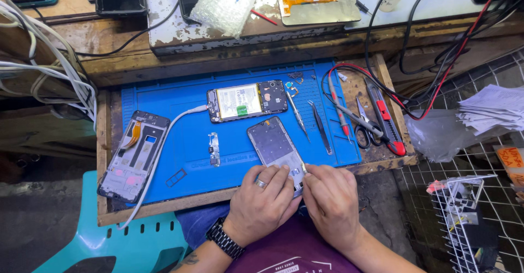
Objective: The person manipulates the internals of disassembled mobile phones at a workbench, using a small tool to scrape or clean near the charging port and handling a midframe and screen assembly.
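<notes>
From the head camera, both hands meet at the near edge of a blue rubber work mat (180, 136) laid on a wooden tray. The left hand (261, 199), with a ring and a dark metal wristwatch, presses its fingers down on the lower end of a grey rectangular phone mid-frame (273, 144), which lies slanted on the mat. The right hand (330, 199) pinches together on something thin at the frame's lower right corner; a small pale tip shows there, but whether it is a tool or a part I cannot tell.

The risks, as I judge them: the frame overhangs toward the tray's near edge, so a slip of the left hand could tip it into the lap. Force at that corner could bend the thin frame or flick a small part off the mat. The opened black phone with its exposed white battery (246, 101) is tied to a white cable (164, 142) that a forearm could snag, and the steel tweezers (320, 125) and slim screwdriver (297, 114) lie just beside the frame.

The frame's lower end is hidden under the fingers, and the small dark screws near the mat's far edge are too tiny to count.
</notes>
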